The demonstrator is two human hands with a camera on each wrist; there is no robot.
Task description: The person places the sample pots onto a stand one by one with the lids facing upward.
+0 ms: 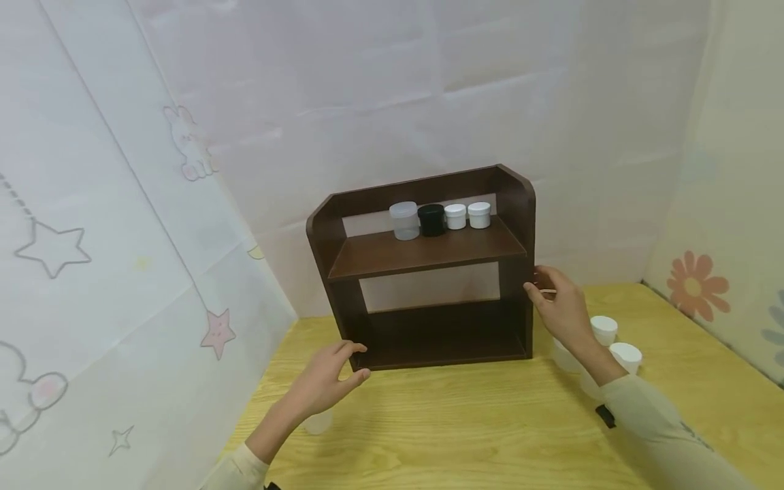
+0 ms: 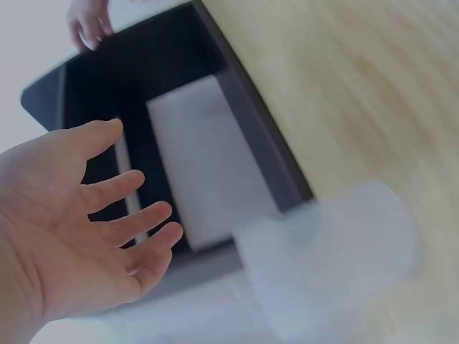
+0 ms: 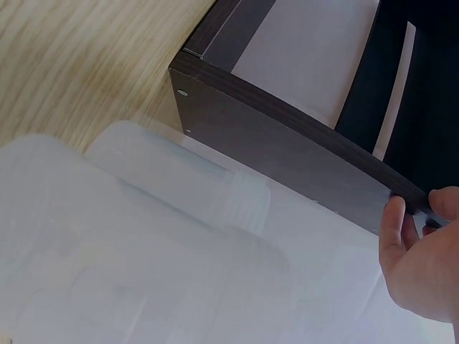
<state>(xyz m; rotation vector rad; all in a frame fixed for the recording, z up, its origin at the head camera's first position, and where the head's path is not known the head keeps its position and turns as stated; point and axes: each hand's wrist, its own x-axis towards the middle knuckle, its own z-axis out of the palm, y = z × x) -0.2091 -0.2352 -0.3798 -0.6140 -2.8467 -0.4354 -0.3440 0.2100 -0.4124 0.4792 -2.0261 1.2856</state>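
A dark brown two-tier shelf (image 1: 380,255) stands on the table against the wall. My right hand (image 1: 560,309) grips the front edge of its right side panel, thumb and fingers on either side, as the right wrist view shows (image 3: 427,265). My left hand (image 1: 324,378) is by the lower left corner, fingers spread and holding nothing; the left wrist view shows its palm (image 2: 79,236). On the upper board stand a translucent jar (image 1: 404,222), a black jar (image 1: 432,220) and two small white jars (image 1: 455,217), (image 1: 480,215). The lower tier holds no jars.
Right of the shelf, several translucent jars with white lids (image 1: 604,327) stand under my right forearm. Another translucent jar (image 1: 318,423) is below my left wrist. The yellow wood-grain table (image 1: 441,429) meets patterned sheets (image 1: 184,327) at the left, back and right.
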